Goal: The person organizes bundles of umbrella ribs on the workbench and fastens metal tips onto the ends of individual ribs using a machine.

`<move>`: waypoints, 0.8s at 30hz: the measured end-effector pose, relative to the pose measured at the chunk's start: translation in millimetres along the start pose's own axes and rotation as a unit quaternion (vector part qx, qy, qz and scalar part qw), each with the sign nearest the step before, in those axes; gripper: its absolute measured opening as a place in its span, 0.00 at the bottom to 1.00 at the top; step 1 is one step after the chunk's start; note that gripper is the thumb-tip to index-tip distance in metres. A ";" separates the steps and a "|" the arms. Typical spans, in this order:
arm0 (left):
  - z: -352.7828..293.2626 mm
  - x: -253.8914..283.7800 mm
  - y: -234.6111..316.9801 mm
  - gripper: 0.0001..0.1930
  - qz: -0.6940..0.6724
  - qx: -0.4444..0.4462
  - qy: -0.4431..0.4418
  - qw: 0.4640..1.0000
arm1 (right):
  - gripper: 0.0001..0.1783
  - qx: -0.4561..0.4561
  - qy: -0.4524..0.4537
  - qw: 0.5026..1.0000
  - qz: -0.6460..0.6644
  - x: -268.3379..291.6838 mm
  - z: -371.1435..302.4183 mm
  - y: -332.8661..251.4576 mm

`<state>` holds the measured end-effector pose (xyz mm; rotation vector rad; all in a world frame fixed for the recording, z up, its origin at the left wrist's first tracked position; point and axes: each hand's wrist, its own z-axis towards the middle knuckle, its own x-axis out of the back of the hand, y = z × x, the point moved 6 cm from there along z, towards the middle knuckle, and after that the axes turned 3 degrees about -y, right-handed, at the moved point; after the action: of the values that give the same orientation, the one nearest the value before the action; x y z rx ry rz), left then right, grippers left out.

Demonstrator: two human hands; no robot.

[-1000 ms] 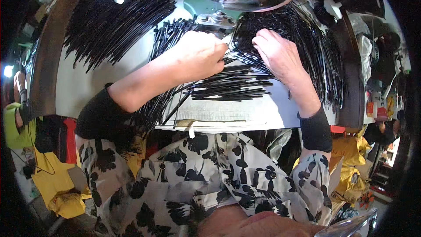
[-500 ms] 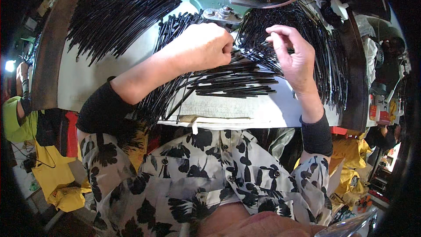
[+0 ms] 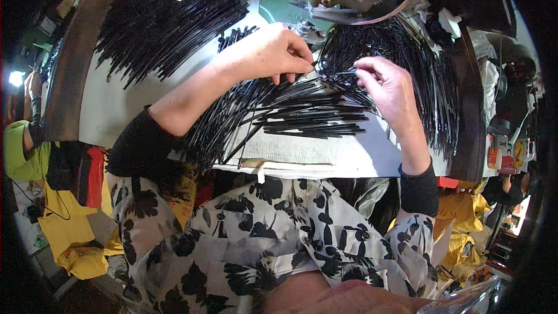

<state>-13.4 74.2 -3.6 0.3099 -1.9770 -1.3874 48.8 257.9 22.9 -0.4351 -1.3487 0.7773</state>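
My right hand pinches one end of a thin dark strand that points left. Across from it, my left hand has thumb and forefinger pressed together near the strand's other end, and what they grip is too small to name. Beneath and between both hands lies a loose spread of thin black strands. To the right, a dense tangled heap of black strands covers the worktable. A thick, more orderly pile of black strands lies at the far left.
A green machine with a metal fitting stands beyond my hands. A printed ruler scale lies along the near edge of the white worktable. Raised brown borders flank it. Yellow bags hang beyond the left side.
My right hand has lowered slightly and now holds a strand end where none showed clearly before. My left hand has turned from a fist to a pinch. The view has shifted a little.
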 end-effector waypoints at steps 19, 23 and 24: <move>17.5 -9.0 -7.2 0.13 -0.046 -0.054 0.024 0.997 | 0.12 -0.172 -0.118 0.924 0.320 -35.5 6.1 1.2; 11.6 -9.1 5.5 0.13 0.022 -0.068 0.031 0.997 | 0.12 -0.188 -0.123 0.908 0.354 -45.8 9.1 4.7; 10.0 -9.5 5.9 0.13 0.024 -0.050 0.025 0.998 | 0.12 -0.193 -0.124 0.905 0.357 -46.2 8.9 3.9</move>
<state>-11.9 89.1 -4.0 0.2485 -1.8556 -1.4289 37.9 226.1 -10.3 -1.2262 -1.6008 1.1923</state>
